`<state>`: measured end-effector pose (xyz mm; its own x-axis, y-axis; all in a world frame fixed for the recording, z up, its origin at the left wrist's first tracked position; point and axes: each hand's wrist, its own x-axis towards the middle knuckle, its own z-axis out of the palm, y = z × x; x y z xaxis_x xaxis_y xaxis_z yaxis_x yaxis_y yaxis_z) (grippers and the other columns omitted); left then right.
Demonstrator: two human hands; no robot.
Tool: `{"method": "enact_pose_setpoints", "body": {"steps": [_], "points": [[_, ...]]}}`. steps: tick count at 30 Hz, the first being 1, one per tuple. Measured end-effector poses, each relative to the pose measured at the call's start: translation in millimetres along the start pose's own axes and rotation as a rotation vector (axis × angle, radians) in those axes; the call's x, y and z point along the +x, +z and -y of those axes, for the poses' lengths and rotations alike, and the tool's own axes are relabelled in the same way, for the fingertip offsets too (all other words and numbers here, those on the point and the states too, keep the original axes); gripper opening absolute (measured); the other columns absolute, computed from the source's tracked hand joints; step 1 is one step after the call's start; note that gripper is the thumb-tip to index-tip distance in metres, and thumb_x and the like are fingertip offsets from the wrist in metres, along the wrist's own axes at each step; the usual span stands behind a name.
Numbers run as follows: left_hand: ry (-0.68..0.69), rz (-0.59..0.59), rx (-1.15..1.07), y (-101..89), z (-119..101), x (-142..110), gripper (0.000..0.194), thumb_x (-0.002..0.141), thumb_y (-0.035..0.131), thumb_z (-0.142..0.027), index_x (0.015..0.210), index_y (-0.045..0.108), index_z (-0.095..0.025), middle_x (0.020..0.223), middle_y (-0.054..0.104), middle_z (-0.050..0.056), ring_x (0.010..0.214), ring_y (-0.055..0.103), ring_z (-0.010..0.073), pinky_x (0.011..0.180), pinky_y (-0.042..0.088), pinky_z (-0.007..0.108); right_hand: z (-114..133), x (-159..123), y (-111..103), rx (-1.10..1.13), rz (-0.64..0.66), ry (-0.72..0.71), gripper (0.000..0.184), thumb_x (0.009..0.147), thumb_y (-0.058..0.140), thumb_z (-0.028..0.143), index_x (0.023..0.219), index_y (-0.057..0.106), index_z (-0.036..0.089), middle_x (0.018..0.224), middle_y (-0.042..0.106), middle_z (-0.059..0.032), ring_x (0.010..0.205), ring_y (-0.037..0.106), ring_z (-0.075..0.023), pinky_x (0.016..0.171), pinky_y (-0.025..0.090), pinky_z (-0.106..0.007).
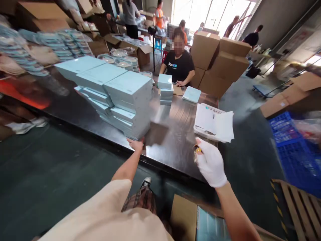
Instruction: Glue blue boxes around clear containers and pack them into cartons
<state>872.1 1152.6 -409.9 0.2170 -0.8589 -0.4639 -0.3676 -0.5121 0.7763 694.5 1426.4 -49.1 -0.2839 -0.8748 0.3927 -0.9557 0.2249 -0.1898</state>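
My bare left hand (136, 144) is at the table's near edge, touching the bottom of a tall stack of light blue boxes (132, 87). Its fingers look spread, partly hidden against the stack. On my right hand (210, 162) is a white glove, and its fingers are closed around a small yellow and dark object (198, 150), too blurred to name. That hand hovers over the right part of the dark shiny table (168, 155). Just beyond it, a white basket (207, 133) holds white paper sheets (213, 120).
Across the table a person in a black shirt (178, 65) sits behind a short pile of blue boxes (165, 85) and a flat blue box (192, 94). Below me stands an open carton (184, 217). Blue crates (288, 144) and a wooden pallet (298, 204) lie right.
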Motion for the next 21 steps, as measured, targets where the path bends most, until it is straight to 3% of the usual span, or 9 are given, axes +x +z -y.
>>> {"method": "enact_pose_setpoints", "body": {"steps": [3, 5, 7, 8, 10, 12, 14, 18, 21], "points": [[-0.032, 0.009, -0.009, 6.7, 5, 31, 0.075, 0.100, 0.073, -0.038, 0.162, 0.039, -0.014, 0.168, 0.038, 0.023, 0.151, 0.046, 0.0406, 0.124, 0.040, 0.066, 110, 143, 44, -0.076, 0.294, -0.358, 0.052, 0.106, 0.046, 0.045, 0.150, 0.066, 0.025, 0.153, 0.067, -0.0043, 0.140, 0.065, -0.0330, 0.127, 0.046, -0.058], [-0.023, 0.002, -0.018, 9.0, 12, 41, 0.083, 0.098, 0.076, -0.036, 0.162, 0.032, -0.006, 0.170, 0.033, 0.030, 0.155, 0.039, 0.0430, 0.127, 0.034, 0.064, 174, 224, 83, -0.108, 0.384, -0.424, 0.054, 0.106, 0.048, 0.039, 0.150, 0.064, 0.012, 0.158, 0.061, -0.0097, 0.144, 0.060, -0.0322, 0.128, 0.044, -0.052], [0.000, -0.002, -0.026, 11.0, 18, 47, 0.096, 0.094, 0.082, -0.034, 0.160, 0.025, 0.005, 0.171, 0.022, 0.039, 0.161, 0.026, 0.0469, 0.133, 0.023, 0.060, 221, 290, 126, -0.137, 0.435, -0.352, 0.056, 0.110, 0.047, 0.035, 0.160, 0.053, 0.010, 0.167, 0.052, -0.0111, 0.152, 0.052, -0.0286, 0.131, 0.040, -0.046], [0.016, 0.005, -0.031, 12.0, 19, 49, 0.100, 0.092, 0.084, -0.032, 0.159, 0.022, 0.009, 0.171, 0.019, 0.043, 0.164, 0.021, 0.0474, 0.135, 0.019, 0.057, 238, 315, 147, -0.165, 0.475, -0.294, 0.060, 0.111, 0.046, 0.039, 0.165, 0.046, 0.013, 0.171, 0.046, -0.0109, 0.158, 0.044, -0.0303, 0.134, 0.034, -0.053], [0.044, 0.032, -0.041, 14.2, 20, 54, 0.103, 0.092, 0.083, -0.029, 0.160, 0.017, 0.011, 0.170, 0.019, 0.045, 0.166, 0.019, 0.0461, 0.137, 0.014, 0.055, 259, 351, 183, -0.184, 0.594, -0.176, 0.068, 0.113, 0.043, 0.054, 0.172, 0.033, 0.023, 0.181, 0.027, -0.0071, 0.167, 0.019, -0.0400, 0.130, 0.019, -0.077], [0.056, 0.060, -0.051, 15.9, 20, 56, 0.100, 0.095, 0.077, -0.028, 0.164, 0.013, 0.006, 0.171, 0.023, 0.043, 0.166, 0.024, 0.0435, 0.137, 0.013, 0.059, 268, 364, 205, -0.149, 0.715, -0.085, 0.074, 0.109, 0.040, 0.068, 0.173, 0.027, 0.033, 0.184, 0.013, -0.0026, 0.167, -0.003, -0.0495, 0.119, 0.010, -0.092], [0.054, 0.091, -0.062, 15.4, 24, 50, 0.094, 0.099, 0.072, -0.031, 0.166, 0.014, 0.001, 0.172, 0.025, 0.040, 0.165, 0.028, 0.0420, 0.137, 0.011, 0.062, 272, 357, 208, -0.115, 0.764, -0.043, 0.078, 0.106, 0.043, 0.072, 0.173, 0.027, 0.036, 0.185, 0.009, -0.0021, 0.165, -0.012, -0.0528, 0.117, 0.010, -0.094], [0.047, 0.190, -0.089, -5.0, 51, 4, 0.090, 0.098, 0.072, -0.034, 0.166, 0.022, -0.002, 0.176, 0.016, 0.037, 0.168, 0.019, 0.0426, 0.138, 0.011, 0.057, 271, 303, 172, -0.168, 0.759, -0.033, 0.079, 0.108, 0.031, 0.068, 0.175, 0.024, 0.026, 0.183, 0.010, -0.0091, 0.163, -0.011, -0.0568, 0.115, 0.016, -0.089], [-0.042, 0.353, -0.157, -39.9, 87, -41, 0.090, 0.095, 0.071, -0.031, 0.167, 0.024, -0.003, 0.178, 0.007, 0.036, 0.169, 0.011, 0.0436, 0.135, 0.023, 0.057, 261, 248, 136, -0.120, 0.753, -0.054, 0.086, 0.103, 0.048, 0.072, 0.172, 0.034, 0.024, 0.182, 0.015, -0.0128, 0.163, -0.006, -0.0599, 0.115, 0.022, -0.090]]}}
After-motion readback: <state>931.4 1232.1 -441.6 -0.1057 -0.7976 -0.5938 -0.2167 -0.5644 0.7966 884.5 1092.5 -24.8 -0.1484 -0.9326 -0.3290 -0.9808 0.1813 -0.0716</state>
